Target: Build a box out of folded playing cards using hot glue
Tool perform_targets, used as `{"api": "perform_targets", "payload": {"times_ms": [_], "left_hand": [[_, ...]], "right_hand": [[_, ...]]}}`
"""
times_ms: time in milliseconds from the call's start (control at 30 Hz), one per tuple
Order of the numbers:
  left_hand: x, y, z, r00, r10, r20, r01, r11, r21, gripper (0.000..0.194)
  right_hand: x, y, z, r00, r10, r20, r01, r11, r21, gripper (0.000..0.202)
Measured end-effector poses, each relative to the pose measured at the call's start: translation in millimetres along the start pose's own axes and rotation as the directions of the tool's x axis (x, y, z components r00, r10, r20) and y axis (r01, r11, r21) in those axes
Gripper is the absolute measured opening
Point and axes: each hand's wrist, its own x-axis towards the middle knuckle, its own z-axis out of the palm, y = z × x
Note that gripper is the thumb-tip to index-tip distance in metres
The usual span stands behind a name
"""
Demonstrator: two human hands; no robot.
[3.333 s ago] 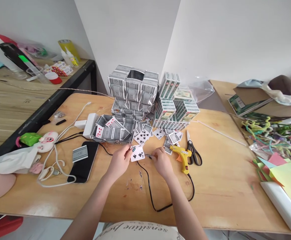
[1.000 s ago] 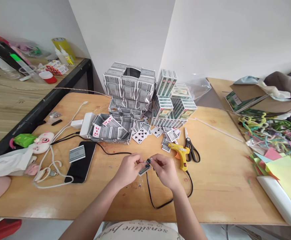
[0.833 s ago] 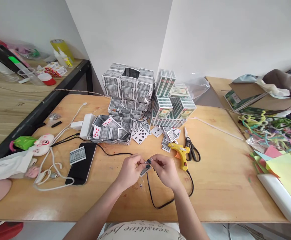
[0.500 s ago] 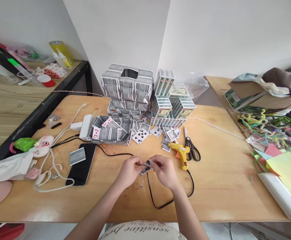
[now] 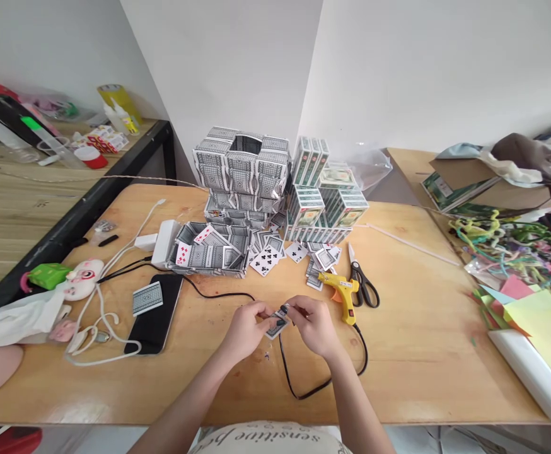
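A grey-backed playing card [image 5: 275, 328] is pinched between my two hands above the front middle of the table. My left hand [image 5: 247, 329] grips its left side, thumb and fingers closed. My right hand [image 5: 312, 323] pinches its upper right side; the fingers partly hide the card. To the right lies a yellow hot glue gun [image 5: 344, 291], its black cord running under my hands. Black-handled scissors [image 5: 363, 287] lie beside it. Ahead are loose playing cards [image 5: 265, 260] and an open tray built from cards [image 5: 214, 268] with more cards inside.
A tall structure of folded cards [image 5: 242, 170] stands at the back, next to stacked card boxes [image 5: 304, 208]. At left lie a phone [image 5: 164, 328] with a card on it and white cables [image 5: 110, 360]. Pipe cleaners [image 5: 516, 246] and coloured paper [image 5: 547, 321] fill the right side.
The card between my hands has turned so more of its patterned back shows. Both hands stay at nearly the same spot; the view has shifted slightly.
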Motion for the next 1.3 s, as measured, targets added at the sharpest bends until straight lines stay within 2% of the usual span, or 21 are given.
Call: {"api": "perform_targets", "payload": {"times_ms": [133,267,367,467,533,633,700,733,800,900,1000,1133,1200,1233,1300], "left_hand": [[2,1,0.6,0.998,0.026,-0.057,-0.022,0.998,0.067,0.011],[8,4,-7.4,0.996,0.087,-0.033,-0.085,0.995,0.060,0.011],[13,6,-16.3,0.988,0.152,-0.041,-0.150,0.987,0.051,0.026],[16,1,-22.0,0.977,0.173,-0.124,-0.170,0.985,0.035,0.037],[17,-5,-23.3,0.971,0.154,-0.183,-0.159,0.987,-0.013,0.041],[15,-14,-23.5,0.972,0.111,-0.207,-0.126,0.990,-0.057,0.040],[13,-17,-23.4,0.978,0.091,-0.187,-0.102,0.993,-0.052,0.032],[12,-17,-23.4,0.981,0.084,-0.176,-0.093,0.995,-0.043,0.029],[11,-16,-23.3,0.985,0.081,-0.153,-0.085,0.996,-0.018,0.024],[10,-12,-23.4,0.991,0.098,-0.093,-0.096,0.995,0.023,0.022],[10,-9,-23.7,0.992,0.118,-0.035,-0.116,0.992,0.058,0.021],[10,-9,-24.8,0.990,0.140,-0.032,-0.136,0.986,0.092,0.021],[8,-10,-25.7,0.989,0.136,-0.051,-0.130,0.985,0.113,0.021],[7,-10,-26.3,0.990,0.128,-0.053,-0.121,0.985,0.123,0.021],[6,-12,-27.7,0.993,0.110,-0.049,-0.102,0.984,0.148,0.026]], "right_hand": [[1,5,0,1.000,0.008,-0.012,-0.008,0.999,0.035,0.020],[3,11,3,0.994,0.102,-0.037,-0.093,0.974,0.207,0.023],[8,15,4,0.973,0.185,-0.135,-0.125,0.922,0.367,0.029],[10,21,-1,0.937,0.256,-0.238,-0.133,0.891,0.433,0.043],[8,29,-9,0.896,0.291,-0.335,-0.173,0.925,0.339,0.051],[-2,48,-22,0.763,0.246,-0.598,-0.301,0.954,0.008,0.046],[-10,63,-30,0.670,0.144,-0.728,-0.420,0.882,-0.213,0.045],[-14,70,-33,0.647,0.103,-0.756,-0.474,0.830,-0.293,0.047],[-19,82,-38,0.643,0.095,-0.760,-0.563,0.732,-0.384,0.050],[-22,92,-41,0.687,0.172,-0.706,-0.610,0.665,-0.431,0.054],[-23,93,-44,0.747,0.223,-0.626,-0.572,0.696,-0.434,0.054],[-26,91,-47,0.775,0.216,-0.594,-0.501,0.783,-0.369,0.042],[-28,88,-50,0.766,0.194,-0.613,-0.456,0.835,-0.306,0.039],[-29,87,-53,0.747,0.196,-0.635,-0.447,0.855,-0.262,0.039],[-31,85,-64,0.669,0.238,-0.704,-0.469,0.870,-0.151,0.041]]}}
